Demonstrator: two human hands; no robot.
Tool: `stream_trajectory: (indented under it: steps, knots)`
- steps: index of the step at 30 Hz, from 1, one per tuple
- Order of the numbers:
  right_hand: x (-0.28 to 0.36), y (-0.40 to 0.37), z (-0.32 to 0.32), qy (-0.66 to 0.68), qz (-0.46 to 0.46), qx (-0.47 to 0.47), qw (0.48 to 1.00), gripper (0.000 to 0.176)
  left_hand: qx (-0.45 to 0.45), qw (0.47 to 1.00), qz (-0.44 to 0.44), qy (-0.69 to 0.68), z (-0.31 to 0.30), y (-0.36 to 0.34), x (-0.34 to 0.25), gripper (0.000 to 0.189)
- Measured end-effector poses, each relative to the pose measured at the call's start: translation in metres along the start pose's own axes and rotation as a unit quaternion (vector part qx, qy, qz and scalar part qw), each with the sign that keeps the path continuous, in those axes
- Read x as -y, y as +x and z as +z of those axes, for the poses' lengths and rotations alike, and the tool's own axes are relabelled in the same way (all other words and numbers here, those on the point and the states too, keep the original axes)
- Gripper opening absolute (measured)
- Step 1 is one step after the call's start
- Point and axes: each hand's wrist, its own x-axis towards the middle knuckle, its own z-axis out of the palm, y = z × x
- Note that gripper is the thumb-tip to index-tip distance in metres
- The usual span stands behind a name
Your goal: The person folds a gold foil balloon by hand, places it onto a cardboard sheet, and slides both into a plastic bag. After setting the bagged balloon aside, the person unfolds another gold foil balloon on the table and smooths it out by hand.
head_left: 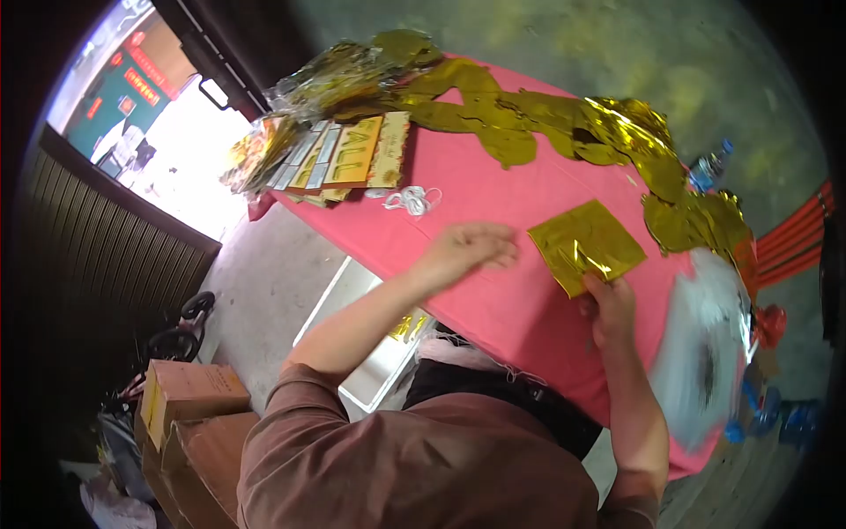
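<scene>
My right hand [610, 307] pinches the lower corner of a folded gold foil square [589, 245], with the thumb on top. The foil is held tilted over the pink-covered table [476, 185]. To the left of the foil and apart from it, my left hand [471, 247] hovers over the table edge, slightly blurred, fingers loosely bent and apart, nothing visible in it. Flat gold foil balloons [507, 132] lie in a row along the far side, and more foil pieces [701, 220] lie at the right.
Printed card packs [348, 154] and clear plastic bags [330, 79] are heaped at the far left, beside a white string bundle [411, 201]. Clear plastic [705, 339] covers the right end. A white box [366, 383] and cardboard boxes [198, 397] stand below left; a water bottle [710, 166] is beyond.
</scene>
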Motion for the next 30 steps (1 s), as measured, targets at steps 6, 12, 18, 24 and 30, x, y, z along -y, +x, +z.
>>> stream_trajectory:
  steps: [6, 12, 18, 24, 30]
  knots:
    - [-0.001, -0.001, 0.000, 0.033, 0.006, 0.006, 0.999, 0.015, -0.277, 0.572, 0.231, 0.737, -0.108, -0.026, -0.057, 0.039]
    - [0.001, -0.002, 0.001, 0.036, 0.004, -0.002, 0.999, 0.011, -0.235, 0.522, 0.198, 0.796, -0.131, -0.023, -0.057, 0.016]
    - [-0.001, -0.002, -0.004, 0.026, 0.005, 0.015, 1.000, 0.012, -0.206, 0.487, 0.233, 0.816, -0.145, -0.049, -0.071, 0.012]
    - [0.004, -0.003, 0.001, 0.031, 0.015, 0.011, 0.999, 0.008, -0.267, 0.550, 0.105, 0.784, -0.141, -0.082, -0.096, 0.021]
    - [0.001, -0.004, 0.000, 0.018, -0.004, 0.011, 1.000, 0.014, -0.284, 0.619, 0.046, 0.730, -0.147, -0.027, -0.095, 0.031]
